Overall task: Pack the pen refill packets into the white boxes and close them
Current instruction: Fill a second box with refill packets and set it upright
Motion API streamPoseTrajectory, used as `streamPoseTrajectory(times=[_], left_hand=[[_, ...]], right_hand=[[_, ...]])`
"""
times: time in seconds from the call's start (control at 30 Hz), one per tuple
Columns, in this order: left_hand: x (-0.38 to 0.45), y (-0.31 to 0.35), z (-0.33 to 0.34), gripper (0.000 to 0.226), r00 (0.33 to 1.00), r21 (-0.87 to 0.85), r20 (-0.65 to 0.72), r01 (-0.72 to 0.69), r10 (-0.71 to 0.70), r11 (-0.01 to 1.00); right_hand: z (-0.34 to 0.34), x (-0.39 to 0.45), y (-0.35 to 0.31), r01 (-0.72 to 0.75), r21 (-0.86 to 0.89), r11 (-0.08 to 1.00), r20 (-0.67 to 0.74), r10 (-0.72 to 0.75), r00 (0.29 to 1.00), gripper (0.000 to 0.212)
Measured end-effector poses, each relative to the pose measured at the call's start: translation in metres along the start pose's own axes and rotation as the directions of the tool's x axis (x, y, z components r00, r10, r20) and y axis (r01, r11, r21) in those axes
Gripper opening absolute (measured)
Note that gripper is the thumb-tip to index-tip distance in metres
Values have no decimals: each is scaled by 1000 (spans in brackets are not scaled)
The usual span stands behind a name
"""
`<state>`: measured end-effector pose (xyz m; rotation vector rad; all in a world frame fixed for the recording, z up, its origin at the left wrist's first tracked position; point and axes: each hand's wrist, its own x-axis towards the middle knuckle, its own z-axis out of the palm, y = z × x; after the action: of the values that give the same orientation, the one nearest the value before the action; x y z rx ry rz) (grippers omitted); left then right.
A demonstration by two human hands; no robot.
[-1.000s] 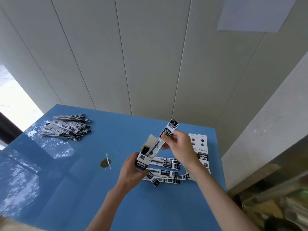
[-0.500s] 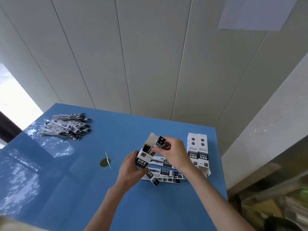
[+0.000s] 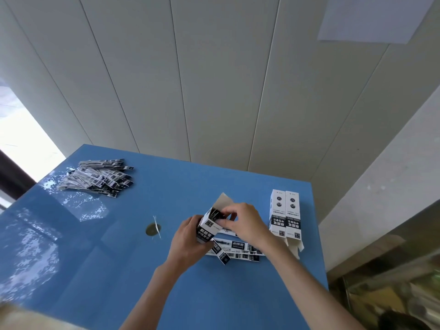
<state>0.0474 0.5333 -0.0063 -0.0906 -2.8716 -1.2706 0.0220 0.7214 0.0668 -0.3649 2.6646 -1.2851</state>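
Observation:
My left hand (image 3: pixel 188 241) grips a white box (image 3: pixel 209 228) with black print, tilted, its top flap (image 3: pixel 223 201) standing open. My right hand (image 3: pixel 245 222) rests at the box's open mouth, fingertips pinching the top of a refill packet (image 3: pixel 217 214) that sits almost fully inside. Several loose refill packets (image 3: pixel 238 250) lie on the blue table (image 3: pixel 119 258) under my hands. Two more white boxes (image 3: pixel 285 213) lie side by side to the right, their near flaps open.
A larger pile of refill packets (image 3: pixel 100 178) lies at the table's far left. A round hole (image 3: pixel 153 229) with a white strip across it is left of my hands. The table's right edge (image 3: pixel 319 234) runs close beside the two boxes; a panelled wall stands behind.
My right hand has pushed the packet down from sticking high out of the box to almost fully inside. The left hand has kept hold of the box.

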Motion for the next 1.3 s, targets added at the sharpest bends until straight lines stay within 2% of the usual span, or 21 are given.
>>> streamPoseTrajectory(times=[0.13,0.3,0.47,0.53,0.63,0.8,0.93,1.17,1.3], left_hand=[[-1,-6,-2,45,1000,14,-18,19,-19,1000],[0,-5,-5,48,1000,24,-23,-10,11,1000],[-3,-7,-6,51,999,63,-17,-33,35,997],[-5,-12,-7,50,1000,46,-23,-5,6,999],[-7,-17,-11,47,997,16,-52,60,-59,998],[-12,-25,-18,41,988,-4,-69,137,-137,991],[-17,-27,-22,43,985,-33,-77,154,-156,988],[-21,-29,-24,40,985,-102,-46,164,-169,981],[-20,-29,-26,40,984,-120,-43,165,-171,979]], right_hand=[[-10,1,-1,-2,193,981,-56,13,998,10],[-1,4,4,-11,119,993,14,9,1000,1],[7,6,10,-20,70,997,80,14,997,7],[8,5,11,-12,102,995,52,7,999,8],[12,4,19,-46,137,989,-66,56,996,12],[27,-5,45,-136,-156,978,2,138,990,7],[48,-10,66,-122,-376,919,56,154,986,20],[78,-2,81,-196,-512,836,18,239,971,53],[81,2,83,-224,-484,846,8,261,965,32]])
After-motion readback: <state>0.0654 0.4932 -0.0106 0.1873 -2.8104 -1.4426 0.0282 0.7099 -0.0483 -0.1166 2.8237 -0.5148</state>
